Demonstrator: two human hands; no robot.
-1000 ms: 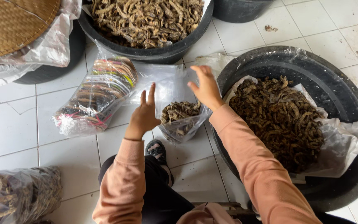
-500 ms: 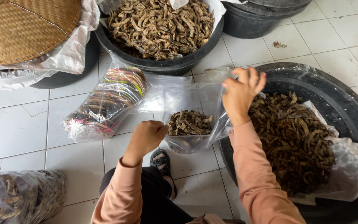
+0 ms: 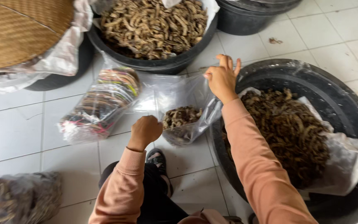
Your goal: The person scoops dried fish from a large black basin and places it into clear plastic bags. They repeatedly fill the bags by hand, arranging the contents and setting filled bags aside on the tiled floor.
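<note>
Fingers of left hand (image 3: 145, 131) fisted on clear plastic bag (image 3: 183, 108) edge; right hand (image 3: 221, 78) pinches its far rim. Brown dried pieces (image 3: 180, 116) sit inside

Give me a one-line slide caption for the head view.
Left hand and right hand hold open a clear plastic bag partly filled with dried brown pieces, beside a lined black tub.

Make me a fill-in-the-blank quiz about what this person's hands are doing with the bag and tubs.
1. Both hands hold open a clear plastic ____ partly filled with dried brown pieces.
2. The right hand pinches the bag's rim beside the black ____ on the right.
3. The left hand is closed into a ____ on the bag's near edge.

Missing words: bag; tub; fist
</note>
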